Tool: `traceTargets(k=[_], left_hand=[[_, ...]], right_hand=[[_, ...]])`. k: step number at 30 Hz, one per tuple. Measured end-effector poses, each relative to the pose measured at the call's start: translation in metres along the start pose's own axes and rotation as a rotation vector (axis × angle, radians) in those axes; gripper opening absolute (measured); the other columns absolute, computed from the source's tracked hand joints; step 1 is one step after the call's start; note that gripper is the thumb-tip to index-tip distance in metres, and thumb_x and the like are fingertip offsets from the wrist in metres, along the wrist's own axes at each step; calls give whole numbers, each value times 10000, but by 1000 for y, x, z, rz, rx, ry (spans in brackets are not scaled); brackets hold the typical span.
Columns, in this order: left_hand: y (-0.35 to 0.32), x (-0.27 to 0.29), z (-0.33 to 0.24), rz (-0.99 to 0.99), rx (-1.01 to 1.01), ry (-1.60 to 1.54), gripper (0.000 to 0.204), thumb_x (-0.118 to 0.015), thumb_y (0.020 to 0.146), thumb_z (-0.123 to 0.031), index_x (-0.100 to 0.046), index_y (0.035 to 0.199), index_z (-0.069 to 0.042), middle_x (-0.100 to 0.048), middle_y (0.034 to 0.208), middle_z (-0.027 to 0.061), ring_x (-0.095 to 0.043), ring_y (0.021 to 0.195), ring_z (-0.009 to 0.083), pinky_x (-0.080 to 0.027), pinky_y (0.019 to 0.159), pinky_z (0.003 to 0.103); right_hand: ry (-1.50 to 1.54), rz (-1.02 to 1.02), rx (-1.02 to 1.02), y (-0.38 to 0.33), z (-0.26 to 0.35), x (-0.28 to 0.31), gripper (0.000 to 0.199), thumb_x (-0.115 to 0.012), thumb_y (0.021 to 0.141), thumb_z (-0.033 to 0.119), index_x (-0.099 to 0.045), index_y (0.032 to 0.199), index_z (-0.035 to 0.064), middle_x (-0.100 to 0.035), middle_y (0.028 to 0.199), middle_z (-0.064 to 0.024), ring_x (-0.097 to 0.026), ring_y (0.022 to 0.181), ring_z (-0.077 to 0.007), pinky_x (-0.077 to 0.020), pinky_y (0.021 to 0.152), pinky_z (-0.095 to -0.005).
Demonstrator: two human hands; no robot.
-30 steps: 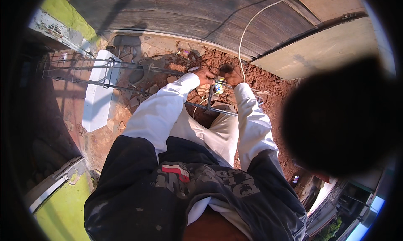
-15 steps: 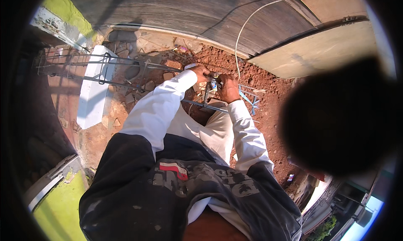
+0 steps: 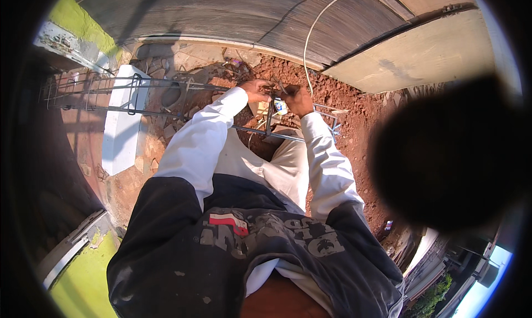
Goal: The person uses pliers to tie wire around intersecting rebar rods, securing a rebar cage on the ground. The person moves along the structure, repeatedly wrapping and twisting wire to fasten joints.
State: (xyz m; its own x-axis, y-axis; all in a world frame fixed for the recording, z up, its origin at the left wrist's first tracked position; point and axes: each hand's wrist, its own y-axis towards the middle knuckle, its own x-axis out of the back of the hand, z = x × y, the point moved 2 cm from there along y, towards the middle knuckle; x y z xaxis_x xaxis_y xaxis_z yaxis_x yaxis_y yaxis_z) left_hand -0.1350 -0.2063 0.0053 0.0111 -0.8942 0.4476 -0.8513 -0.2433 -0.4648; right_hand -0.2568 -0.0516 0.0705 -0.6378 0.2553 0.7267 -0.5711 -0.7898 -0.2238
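A long cage of steel reinforcing bars (image 3: 160,83) with square stirrups runs from the far left to in front of my knees. My left hand (image 3: 256,90) is closed at the far bar, close to the top of a stirrup (image 3: 270,118). Just right of it, my right hand (image 3: 300,100) is curled into a grip with its fingertips toward the left hand. A thin piece shows between the two hands, too small to name. Below the right hand, a small white and blue container (image 3: 281,107) lies beyond the near bar. Blue strips (image 3: 336,128) hang at the cage's right end.
A white block (image 3: 123,126) lies under the cage at left. Broken tile pieces and red soil (image 3: 360,126) cover the ground. Wooden panels (image 3: 233,16) stand at the far side, with a pale cable (image 3: 308,46) hanging down. A dark round shape blocks the right.
My hands have drawn slightly apart, the right one loosening and turning at the far bar. More of the white and blue container shows. The whole view has shifted a little.
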Motion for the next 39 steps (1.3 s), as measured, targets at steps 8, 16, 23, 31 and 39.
traceTargets(k=[8, 16, 23, 31, 39], left_hand=[[1, -14, 26, -121, -87, 24, 599, -726, 795, -272, -525, 1352, -177, -494, 1366, 198, -492, 1254, 345, -391, 1060, 375], [-10, -37, 7, -238, -87, 161, 1014, -657, 690, -739, -420, 1429, -87, -506, 1341, 257, -471, 1261, 394, -355, 1085, 424], [-39, -45, -59, -459, 71, -13, 829, -645, 812, -593, -451, 1397, -39, -522, 1328, 252, -478, 1261, 377, -366, 1067, 418], [-45, -33, -60, -488, 86, -287, 441, -690, 850, -330, -631, 1261, -181, -632, 1204, 174, -588, 1134, 298, -430, 977, 370], [-48, -14, -62, -458, 91, -50, 444, -598, 904, -323, -587, 1303, -130, -665, 1118, 173, -614, 1070, 305, -446, 934, 366]], right_hand=[[256, -218, 62, -69, -4, 10, 285, -651, 858, 180, -644, 1094, 20, -701, 933, -185, -685, 771, -287, -534, 722, -373], [107, -674, -495, -269, -178, -36, 305, -639, 839, 131, -554, 1104, 7, -635, 961, -198, -627, 871, -357, -508, 789, -409], [-170, -351, -784, -319, -250, -102, 661, -746, 729, 290, -464, 1265, 27, -434, 1311, -184, -437, 1212, -385, -418, 988, -458], [-352, -77, -896, -257, -266, -94, 700, -587, 830, 471, -392, 1405, 123, -375, 1411, -134, -337, 1343, -322, -278, 1068, -528], [-336, -113, -946, -244, -274, -103, 491, -575, 869, 377, -522, 1315, 179, -438, 1333, -162, -414, 1273, -346, -323, 1018, -535]])
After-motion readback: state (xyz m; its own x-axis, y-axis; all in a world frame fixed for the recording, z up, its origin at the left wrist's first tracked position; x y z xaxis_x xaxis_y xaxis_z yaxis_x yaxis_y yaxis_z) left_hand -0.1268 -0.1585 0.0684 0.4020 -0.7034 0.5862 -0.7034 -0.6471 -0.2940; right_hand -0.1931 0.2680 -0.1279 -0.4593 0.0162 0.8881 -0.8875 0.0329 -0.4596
